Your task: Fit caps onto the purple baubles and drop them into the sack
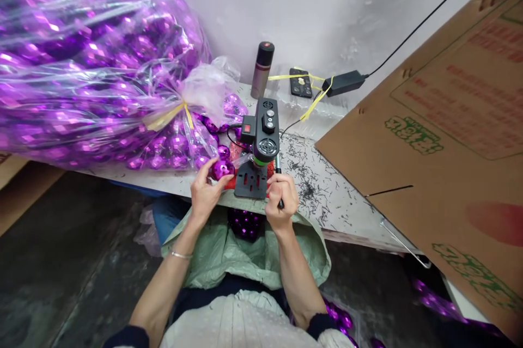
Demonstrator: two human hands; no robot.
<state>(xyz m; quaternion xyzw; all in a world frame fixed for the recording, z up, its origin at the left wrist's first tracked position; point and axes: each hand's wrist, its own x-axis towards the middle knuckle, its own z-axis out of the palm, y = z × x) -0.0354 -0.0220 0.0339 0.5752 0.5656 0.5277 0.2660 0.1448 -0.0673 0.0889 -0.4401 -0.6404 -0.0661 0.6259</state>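
Note:
On the table's front edge stands a small black bench machine [266, 127] with a red switch, round vents and a slotted black plate [251, 180]. My right hand [281, 201] is closed in a fist around a lever handle [280, 203] with a black grip, at the machine's right side. Left of the plate, my left hand [203, 193] has its thumb and forefinger around a shiny purple ball [223, 168]. More purple balls lie behind it. Under the edge, an open green sack [216, 261] across my lap holds a dark purple faceted ball [245, 224].
A big clear bag of purple balls [102, 75], tied with yellow ribbon, fills the left. Behind the machine stand a spray can [262, 70], a phone-like black item [300, 83] and a power adapter [345, 83]. Black clippings [308, 190] litter the right; a cardboard box [441, 135] leans there.

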